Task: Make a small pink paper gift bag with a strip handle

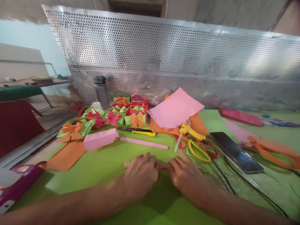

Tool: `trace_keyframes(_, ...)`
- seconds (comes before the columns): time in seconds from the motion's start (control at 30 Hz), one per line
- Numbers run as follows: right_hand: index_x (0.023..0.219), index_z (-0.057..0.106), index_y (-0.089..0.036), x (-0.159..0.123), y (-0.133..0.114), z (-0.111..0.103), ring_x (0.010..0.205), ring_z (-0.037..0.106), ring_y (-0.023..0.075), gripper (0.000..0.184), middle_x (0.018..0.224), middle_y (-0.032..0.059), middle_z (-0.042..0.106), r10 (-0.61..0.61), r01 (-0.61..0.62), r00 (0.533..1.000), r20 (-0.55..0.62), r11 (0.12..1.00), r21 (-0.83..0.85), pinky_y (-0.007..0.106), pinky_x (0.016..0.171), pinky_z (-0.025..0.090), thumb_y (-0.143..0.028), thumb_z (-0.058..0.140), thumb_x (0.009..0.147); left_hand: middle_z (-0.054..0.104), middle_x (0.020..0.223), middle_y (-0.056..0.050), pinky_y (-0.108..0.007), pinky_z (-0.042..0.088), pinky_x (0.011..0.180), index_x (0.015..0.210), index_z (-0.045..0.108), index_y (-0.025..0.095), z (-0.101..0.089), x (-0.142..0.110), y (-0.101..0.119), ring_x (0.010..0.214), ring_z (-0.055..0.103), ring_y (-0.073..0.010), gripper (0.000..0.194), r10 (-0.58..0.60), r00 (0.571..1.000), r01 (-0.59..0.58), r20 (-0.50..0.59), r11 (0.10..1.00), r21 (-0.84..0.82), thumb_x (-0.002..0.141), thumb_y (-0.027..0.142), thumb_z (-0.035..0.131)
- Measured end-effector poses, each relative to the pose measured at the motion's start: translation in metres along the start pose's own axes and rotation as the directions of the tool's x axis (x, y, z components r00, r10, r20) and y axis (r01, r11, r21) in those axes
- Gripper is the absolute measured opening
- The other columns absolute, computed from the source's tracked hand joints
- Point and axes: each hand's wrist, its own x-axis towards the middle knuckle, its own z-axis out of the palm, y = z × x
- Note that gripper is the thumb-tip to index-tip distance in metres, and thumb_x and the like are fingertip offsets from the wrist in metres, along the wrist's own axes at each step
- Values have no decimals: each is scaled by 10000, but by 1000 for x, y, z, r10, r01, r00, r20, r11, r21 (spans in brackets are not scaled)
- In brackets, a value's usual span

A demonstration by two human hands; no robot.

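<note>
A narrow pink paper strip (163,166) lies low over the green tabletop, mostly covered by both hands. My left hand (142,173) is closed on its left part, fingers curled, and a short end pokes out beyond the knuckles. Close beside it, my right hand (186,175) pinches the strip's right part between thumb and fingers. Just beyond them lies a second pink strip (144,143), flat and untouched. A folded pink paper box shape (101,139) rests to its left. Behind the strip are a yellow utility knife (143,133) and a yellow glue gun (193,132).
Finished paper bags with bows (117,117) crowd the back left near a grey bottle (102,92). Pink sheets (177,109) are stacked at the back. Scissors (199,151), a phone (236,151) and black cables lie right. A purple object (23,181) sits at left.
</note>
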Motion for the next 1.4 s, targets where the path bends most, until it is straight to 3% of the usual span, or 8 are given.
trace_keyframes(0.13, 794, 610, -158, 2, 3, -2, 672, 540, 198, 152, 679, 22, 570, 34, -34, 997, 71, 999, -4, 416, 829, 380, -36, 555, 721, 595, 801, -79, -334, 453, 585, 915, 628, 138, -2, 5, -6, 781, 554, -243, 226, 73, 997, -72, -14, 995, 69, 869, 85, 414)
trace_keyframes(0.27, 796, 573, -163, 0, 5, -5, 684, 531, 193, 184, 695, 16, 546, 51, -55, 989, 139, 998, 28, 416, 823, 374, -10, 522, 707, 595, 800, -95, -340, 460, 566, 838, 642, 119, -1, 6, -9, 777, 559, -256, 212, 59, 998, -58, -30, 998, 20, 874, 153, 436)
trace_keyframes(0.43, 825, 566, -140, 1, 6, -8, 645, 527, 208, 159, 691, 43, 549, -104, 119, 981, 163, 989, -83, 390, 661, 406, -29, 476, 755, 587, 766, -95, -338, 462, 536, 833, 638, 110, 3, 7, -10, 740, 563, -256, 207, 104, 991, -97, -84, 992, 80, 845, 78, 434)
trace_keyframes(0.53, 810, 555, -139, 5, 7, -9, 592, 508, 199, 160, 663, 44, 541, -123, 143, 981, 152, 981, -130, 337, 545, 373, -30, 442, 782, 595, 775, -104, -337, 465, 545, 828, 632, 104, 2, 8, -9, 746, 571, -260, 197, 117, 991, -111, -67, 989, 93, 824, 44, 445)
trace_keyframes(0.7, 779, 520, -160, 7, 10, -11, 648, 512, 192, 143, 711, 42, 552, -1, 3, 999, 36, 998, -55, 369, 701, 381, -34, 457, 754, 630, 762, -103, -360, 476, 592, 808, 620, 110, -10, 9, -10, 729, 593, -265, 170, 57, 997, -56, -54, 998, 18, 791, 23, 475)
trace_keyframes(0.87, 804, 511, -181, 6, 15, -3, 673, 524, 163, 194, 701, -2, 571, 97, -92, 994, -44, 991, 95, 406, 921, 289, -6, 436, 765, 659, 714, -97, -344, 476, 576, 803, 607, 107, -21, 13, -12, 668, 623, -258, 222, -8, 1000, 8, 10, 1000, -16, 729, -43, 461)
trace_keyframes(1.2, 816, 521, -180, 4, 4, 4, 651, 483, 169, 244, 706, -1, 550, 19, 10, 980, -196, 989, 149, 530, 989, 182, -15, 343, 792, 655, 717, -62, -360, 488, 550, 818, 566, 133, -19, 9, -4, 611, 613, -251, 166, 107, 993, -111, -41, 990, -86, 665, 71, 583)
trace_keyframes(1.4, 737, 510, -195, 4, 16, 1, 703, 482, 192, 261, 694, 11, 544, 92, -73, 985, -147, 989, 130, 585, 975, 147, 1, 339, 763, 662, 735, -45, -362, 458, 662, 787, 600, 170, -26, 14, -21, 685, 610, -227, 146, -1, 995, -14, -95, 988, -152, 758, 76, 493)
